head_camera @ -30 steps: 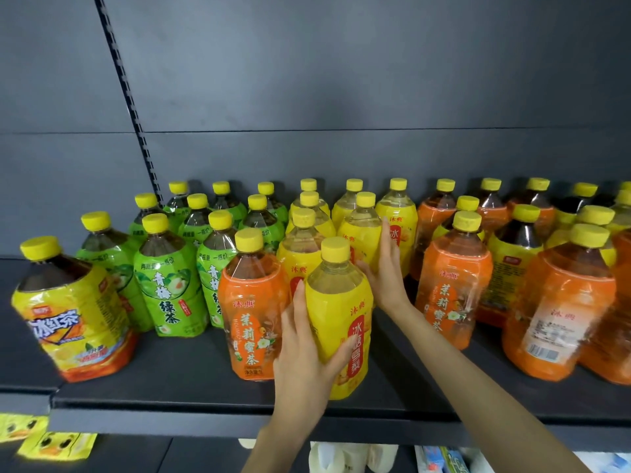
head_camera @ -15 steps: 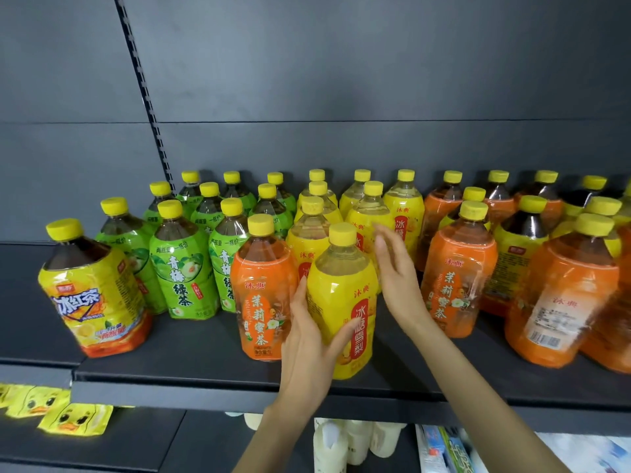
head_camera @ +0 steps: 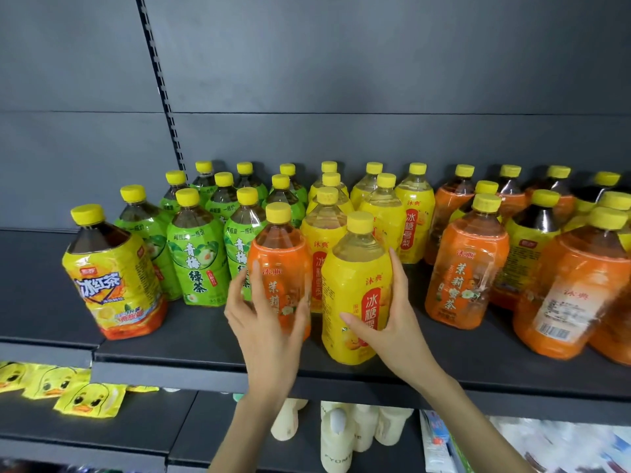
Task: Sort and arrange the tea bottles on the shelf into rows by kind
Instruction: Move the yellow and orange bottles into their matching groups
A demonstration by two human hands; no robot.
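Both hands are at the front of the shelf [head_camera: 205, 356]: the right hand [head_camera: 392, 322] is wrapped around the yellow pear bottle [head_camera: 355, 295], while the left hand [head_camera: 266, 326], fingers spread, curls at the orange jasmine bottle [head_camera: 278, 268] just beside it. Green bottles [head_camera: 198, 257] stand behind to the left.

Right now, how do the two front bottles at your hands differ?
The orange bottle has an orange label and amber tea; the yellow bottle has a yellow label and pale, nearly clear liquid. The left hand is at the orange bottle, the right hand wraps the yellow one, which stands slightly nearer the shelf edge. Both stand upright with yellow caps.
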